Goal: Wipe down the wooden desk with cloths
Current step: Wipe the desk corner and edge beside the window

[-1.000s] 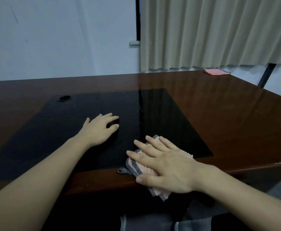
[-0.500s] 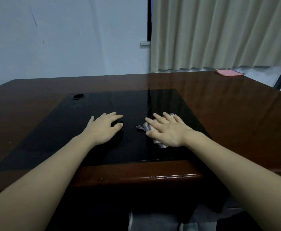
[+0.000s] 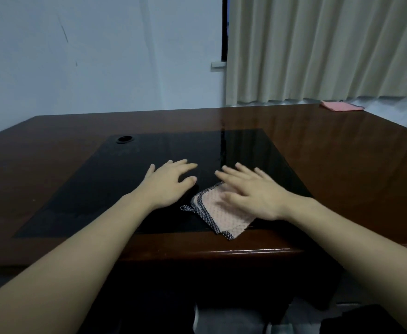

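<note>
On the black inset panel (image 3: 149,179) of the counter (image 3: 330,165), near the front edge: folded pink cloth (image 3: 224,213) with a dark dotted trim, lying flat, one corner reaching the wood strip at the front. Over its far half, right hand (image 3: 253,191), fingers (image 3: 226,177) spread straight and blurred, palm down; pressing the cloth or just skimming above it, cannot tell. Just left of the cloth, left hand (image 3: 168,186), flat on the panel, fingers released, holding nothing, likely bracing. Judged mid-wipe and not far along: only the near middle of the panel under work; broad brown surfaces to the left and right of the panel, and the strip beyond it, probably still to do. No streaks, damp or dust visible on the glossy top, so no telling cleaned parts from uncleaned. Far right of the panel, at the rear corner of the counter, a second pink cloth (image 3: 341,106), untouched. At the panel's far left corner, a round cable hole (image 3: 124,139). Hard to make out: dim light, right fingertips smeared, underside of both hands hidden, the cloth's far edge covered by the right hand. Cut off: left and right ends of the counter; beneath the front edge, only darkness.
</note>
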`<state>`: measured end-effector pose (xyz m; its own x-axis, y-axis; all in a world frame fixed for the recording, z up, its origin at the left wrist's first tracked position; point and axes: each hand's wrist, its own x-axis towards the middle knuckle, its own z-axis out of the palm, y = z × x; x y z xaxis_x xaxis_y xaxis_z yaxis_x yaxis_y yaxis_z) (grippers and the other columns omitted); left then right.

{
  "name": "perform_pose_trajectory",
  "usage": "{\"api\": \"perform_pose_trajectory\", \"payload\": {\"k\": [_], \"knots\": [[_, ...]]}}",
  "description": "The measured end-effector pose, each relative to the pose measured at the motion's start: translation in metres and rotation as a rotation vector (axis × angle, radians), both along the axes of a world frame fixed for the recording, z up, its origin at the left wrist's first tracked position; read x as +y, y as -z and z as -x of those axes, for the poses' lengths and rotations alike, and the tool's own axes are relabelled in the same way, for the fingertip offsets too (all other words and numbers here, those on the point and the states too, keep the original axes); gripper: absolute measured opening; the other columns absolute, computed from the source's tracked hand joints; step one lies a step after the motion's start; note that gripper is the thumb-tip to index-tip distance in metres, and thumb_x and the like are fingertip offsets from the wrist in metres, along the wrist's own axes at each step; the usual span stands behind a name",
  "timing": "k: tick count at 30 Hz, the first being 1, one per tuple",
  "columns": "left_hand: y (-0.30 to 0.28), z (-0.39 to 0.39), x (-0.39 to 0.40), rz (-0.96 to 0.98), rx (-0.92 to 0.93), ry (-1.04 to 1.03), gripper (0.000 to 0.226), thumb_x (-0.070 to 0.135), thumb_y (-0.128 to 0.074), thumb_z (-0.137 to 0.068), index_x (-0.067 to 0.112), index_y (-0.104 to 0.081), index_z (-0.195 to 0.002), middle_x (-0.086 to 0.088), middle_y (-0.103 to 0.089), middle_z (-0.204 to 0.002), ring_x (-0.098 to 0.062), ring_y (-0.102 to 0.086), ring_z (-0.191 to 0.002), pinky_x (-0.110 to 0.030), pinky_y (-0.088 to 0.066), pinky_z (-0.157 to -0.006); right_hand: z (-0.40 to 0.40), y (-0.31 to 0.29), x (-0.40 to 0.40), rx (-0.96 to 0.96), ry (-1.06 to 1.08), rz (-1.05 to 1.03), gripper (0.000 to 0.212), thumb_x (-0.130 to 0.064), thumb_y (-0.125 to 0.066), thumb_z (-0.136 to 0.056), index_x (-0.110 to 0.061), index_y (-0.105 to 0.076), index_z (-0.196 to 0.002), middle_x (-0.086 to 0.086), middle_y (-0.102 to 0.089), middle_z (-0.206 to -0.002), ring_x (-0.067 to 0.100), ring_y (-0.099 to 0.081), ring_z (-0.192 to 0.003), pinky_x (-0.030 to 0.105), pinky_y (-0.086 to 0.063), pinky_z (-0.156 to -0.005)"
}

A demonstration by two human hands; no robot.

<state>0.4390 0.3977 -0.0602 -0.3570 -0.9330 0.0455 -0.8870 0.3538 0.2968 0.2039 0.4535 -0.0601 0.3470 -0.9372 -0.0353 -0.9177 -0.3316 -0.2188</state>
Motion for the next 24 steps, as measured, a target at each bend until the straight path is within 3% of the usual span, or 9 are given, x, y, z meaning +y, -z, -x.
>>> {"api": "perform_pose_trajectory", "payload": {"k": [9,17,24], "knots": [[0.008,0.092,0.033,-0.064,-0.163,0.352,0.059,0.057,-0.029,-0.106,0.042,-0.012,-0.16,0.009,0.0,-0.17,-0.02,0.006,-0.157,-0.047,0.005,-0.126,0.075,0.001,0.011,-0.174,0.28,-0.022,0.055,-0.051,-0.031,-0.106,-0.035,-0.025,-0.159,-0.011,-0.015,-0.168,0.013,-0.004,-0.156,0.05,-0.006,-0.125],[0.015,0.052,0.064,-0.049,-0.177,0.446,0.062,0.063,-0.025,-0.103,0.047,-0.001,-0.158,0.016,0.012,-0.167,-0.006,0.019,-0.152,-0.032,0.016,-0.122,0.066,0.004,0.028,-0.201,0.245,0.003,0.055,-0.051,-0.027,-0.106,-0.037,-0.026,-0.159,-0.014,-0.014,-0.168,0.013,0.0,-0.156,0.05,-0.002,-0.125],[0.016,0.009,0.069,-0.063,-0.258,0.226,0.062,0.064,-0.023,-0.103,0.049,0.003,-0.157,0.016,0.013,-0.167,-0.008,0.015,-0.154,-0.035,0.01,-0.124,0.041,-0.005,0.036,-0.157,0.135,-0.008,0.056,-0.056,-0.023,-0.104,-0.04,-0.025,-0.158,-0.016,-0.013,-0.167,0.013,0.002,-0.156,0.052,-0.001,-0.126]]}}
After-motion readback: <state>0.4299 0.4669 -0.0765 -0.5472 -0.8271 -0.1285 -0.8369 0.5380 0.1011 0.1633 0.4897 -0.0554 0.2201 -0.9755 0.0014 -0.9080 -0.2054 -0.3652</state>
